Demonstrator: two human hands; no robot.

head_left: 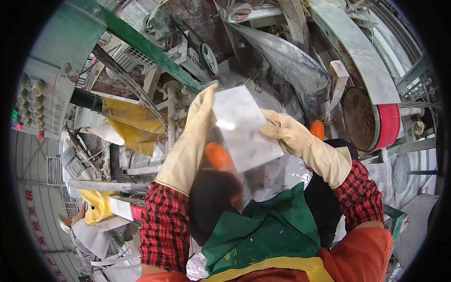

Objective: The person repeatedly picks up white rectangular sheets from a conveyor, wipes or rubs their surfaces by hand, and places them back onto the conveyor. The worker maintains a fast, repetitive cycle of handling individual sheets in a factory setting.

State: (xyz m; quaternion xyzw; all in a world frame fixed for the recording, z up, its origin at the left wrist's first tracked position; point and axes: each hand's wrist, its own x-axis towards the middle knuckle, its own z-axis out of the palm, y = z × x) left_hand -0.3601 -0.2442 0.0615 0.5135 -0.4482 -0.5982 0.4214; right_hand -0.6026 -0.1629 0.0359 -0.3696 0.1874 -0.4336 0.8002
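Observation:
Between my two gloved hands is a rectangular white marble tile (245, 134), faintly grey-veined, with a bright reflection on its glossy face. My left hand (203, 105), in a cream rubber glove, grips its upper left edge; the fingers behind the tile are hidden. On the opposite edge, my right hand (282, 129) in a matching glove is closed with the thumb over the face. The tile is held tilted in the air above the wet floor, in front of my green apron (268, 230).
At the left stands a green control box (47, 89) with knobs. A green beam (150, 51) and a motor with a pulley (206, 58) lie ahead. To the right is a belt machine with a red drum end (389, 127). Orange boots (218, 157) show below the tile.

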